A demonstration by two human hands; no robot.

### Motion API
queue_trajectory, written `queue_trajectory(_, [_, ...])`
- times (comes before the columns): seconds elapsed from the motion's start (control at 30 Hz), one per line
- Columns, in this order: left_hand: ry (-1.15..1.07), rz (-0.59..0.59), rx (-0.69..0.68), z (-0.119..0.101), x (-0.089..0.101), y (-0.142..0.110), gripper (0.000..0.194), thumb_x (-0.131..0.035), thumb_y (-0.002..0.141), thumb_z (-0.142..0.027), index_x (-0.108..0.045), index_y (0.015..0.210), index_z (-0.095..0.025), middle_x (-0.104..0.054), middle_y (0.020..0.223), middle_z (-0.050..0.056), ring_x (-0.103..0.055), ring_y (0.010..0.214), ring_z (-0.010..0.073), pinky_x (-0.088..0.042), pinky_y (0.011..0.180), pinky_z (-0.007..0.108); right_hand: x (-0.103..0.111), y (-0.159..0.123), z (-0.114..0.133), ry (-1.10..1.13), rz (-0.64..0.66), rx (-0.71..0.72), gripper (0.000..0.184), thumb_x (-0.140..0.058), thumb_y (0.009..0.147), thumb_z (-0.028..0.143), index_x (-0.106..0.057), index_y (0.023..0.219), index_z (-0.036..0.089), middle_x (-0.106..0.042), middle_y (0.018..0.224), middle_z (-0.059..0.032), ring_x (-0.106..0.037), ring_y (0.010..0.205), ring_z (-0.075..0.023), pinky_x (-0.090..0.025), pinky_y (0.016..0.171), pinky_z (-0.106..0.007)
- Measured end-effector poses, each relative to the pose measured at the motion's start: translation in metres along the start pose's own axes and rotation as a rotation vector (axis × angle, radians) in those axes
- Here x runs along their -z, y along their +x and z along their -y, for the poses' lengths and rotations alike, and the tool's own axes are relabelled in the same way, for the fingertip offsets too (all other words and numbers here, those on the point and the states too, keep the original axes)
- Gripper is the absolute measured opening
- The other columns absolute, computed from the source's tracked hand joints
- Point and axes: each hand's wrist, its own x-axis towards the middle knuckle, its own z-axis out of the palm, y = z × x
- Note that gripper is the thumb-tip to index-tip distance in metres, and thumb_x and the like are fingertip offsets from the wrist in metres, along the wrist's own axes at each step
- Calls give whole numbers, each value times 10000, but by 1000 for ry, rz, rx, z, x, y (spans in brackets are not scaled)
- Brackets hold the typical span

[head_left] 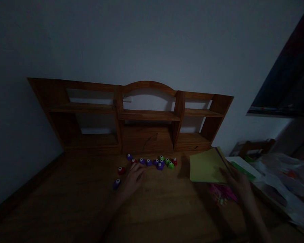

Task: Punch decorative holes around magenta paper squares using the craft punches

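Note:
The scene is very dark. My left hand [133,180] lies on the wooden desk [73,202] with its fingers stretched toward a row of several small paper punches [159,163] in purple, red and green. A purple punch [117,183] and a red punch [121,170] sit just left of that hand. My right hand [236,182] rests at the lower right edge of a yellow-green sheet of paper [206,165]; its fingers are blurred. Pink scraps [221,195] lie under that hand.
A low wooden shelf unit [147,116] with open compartments stands along the back of the desk against a pale wall. To the right are white and green papers [243,167], a plastic bag [286,182] and a small wooden chair back [255,146].

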Motion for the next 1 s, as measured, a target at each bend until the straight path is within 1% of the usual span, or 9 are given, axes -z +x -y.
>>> queue_trajectory(0.13, [-7, -11, -7, 2, -2, -1, 258, -444, 928, -155, -672, 1007, -246, -599, 1026, 53, -529, 1018, 216, -464, 914, 397, -29, 17, 7, 14, 32, 50, 456, -481, 790, 500, -690, 1033, 175, -716, 915, -120, -667, 868, -303, -538, 740, -399])
queue_trajectory(0.23, [-13, -6, -3, 3, -2, -2, 250, -449, 924, -155, -671, 997, -242, -598, 1023, 53, -532, 1012, 217, -470, 906, 399, -34, 30, 0, -9, 63, 112, 406, -490, 768, 471, -695, 1027, 236, -714, 909, -119, -669, 849, -315, -535, 728, -415])
queue_trajectory(0.33, [-17, -6, 0, 3, -2, -2, 263, -442, 923, -149, -665, 1020, -249, -595, 1032, 50, -532, 1025, 216, -466, 920, 405, -29, 27, -11, -147, 86, 76, 352, -503, 755, 426, -711, 968, 237, -715, 790, -129, -674, 766, -322, -526, 651, -401])
queue_trajectory(0.43, [-28, -9, -16, 3, -2, -2, 297, -437, 914, -126, -659, 1056, -264, -593, 1040, 47, -531, 1037, 216, -465, 927, 406, -20, 10, -18, -250, 85, 11, 322, -498, 757, 375, -717, 910, 195, -703, 698, -141, -677, 701, -325, -499, 581, -373])
queue_trajectory(0.53, [-35, -14, -26, 3, -2, -1, 295, -441, 912, -129, -660, 1056, -266, -593, 1030, 46, -535, 1025, 216, -473, 909, 402, -8, -6, -23, -316, 87, -43, 337, -449, 787, 329, -711, 888, 142, -699, 689, -153, -677, 637, -323, -466, 532, -359])
queue_trajectory(0.67, [-31, -11, -26, 3, -4, -2, 294, -445, 908, -115, -660, 1052, -254, -593, 1042, 47, -530, 1030, 212, -466, 915, 395, 11, -10, -24, -437, 97, -84, 363, -402, 863, 318, -697, 961, 129, -706, 713, -146, -679, 604, -289, -442, 517, -325])
queue_trajectory(0.77, [-14, -13, -17, 3, -5, -2, 280, -449, 914, -127, -662, 1045, -253, -599, 1044, 45, -525, 1037, 212, -455, 930, 400, 23, -7, -6, -456, 4, -4, 379, -404, 895, 325, -660, 1095, 130, -718, 772, -136, -678, 603, -268, -422, 501, -301])
queue_trajectory(0.9, [-4, -68, -15, 3, -4, 2, 255, -436, 935, -170, -667, 1007, -248, -611, 1007, 40, -538, 1004, 206, -457, 921, 394, 31, -11, 47, -494, -163, 182, 377, -385, 940, 289, -606, 1223, 171, -733, 894, -114, -686, 660, -215, -452, 562, -260])
queue_trajectory(1.0, [15, -192, 22, 0, 4, 8, 243, -423, 950, -220, -662, 987, -243, -620, 998, 41, -556, 992, 207, -463, 907, 391, 28, -24, 94, -458, -88, 485, 374, -403, 942, 216, -586, 1268, 205, -729, 1010, -96, -700, 825, -205, -512, 729, -265])
